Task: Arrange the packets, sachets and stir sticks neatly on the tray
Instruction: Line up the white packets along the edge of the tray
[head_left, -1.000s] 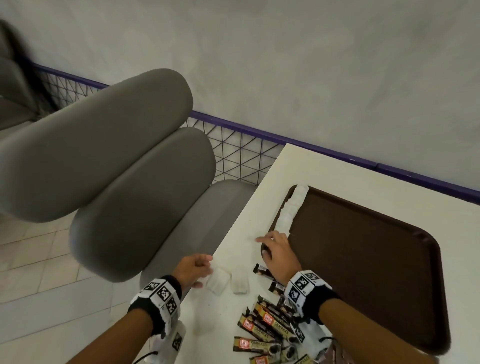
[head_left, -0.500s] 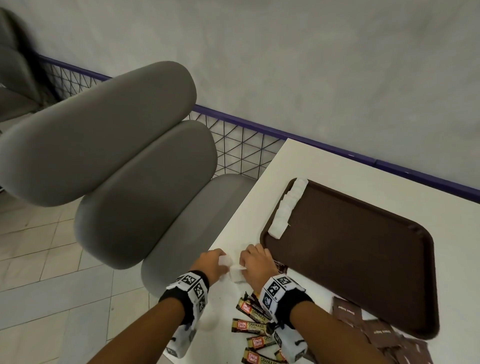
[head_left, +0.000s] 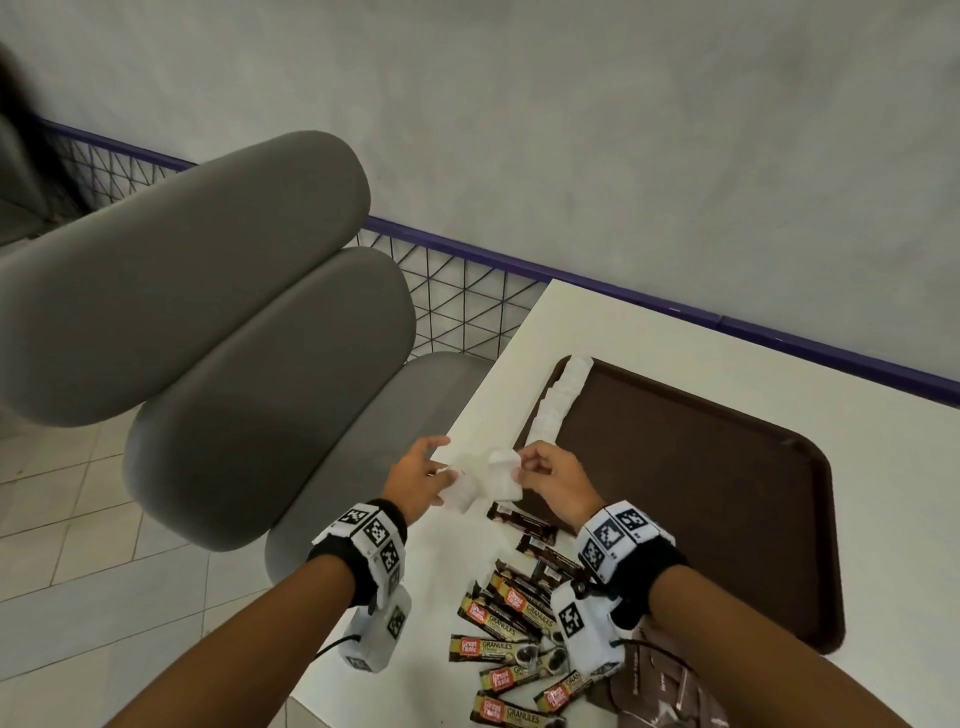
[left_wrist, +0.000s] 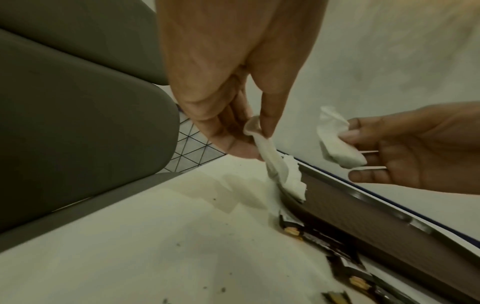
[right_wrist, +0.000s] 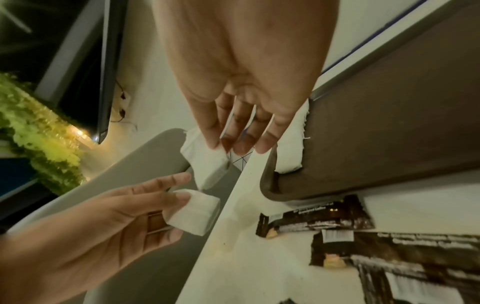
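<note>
Two white sachets lifted off the bench (head_left: 597, 332): one pinched in left hand (head_left: 415, 475) fingers, one in right hand (head_left: 553, 480), probably to extend the sachet row (head_left: 558, 402) along the tray (head_left: 727, 519) left edge.

1. Sachets (head_left: 501, 475) in my hands: plain white.
2. Tray (head_left: 727, 493): dark brown.
3. Table (head_left: 613, 322): white.
4. Stick packets (head_left: 498, 649) at the table's near edge: black-gold, red logo patch.
5. My wristbands (head_left: 618, 535): black, with black-and-white square markers.
</note>
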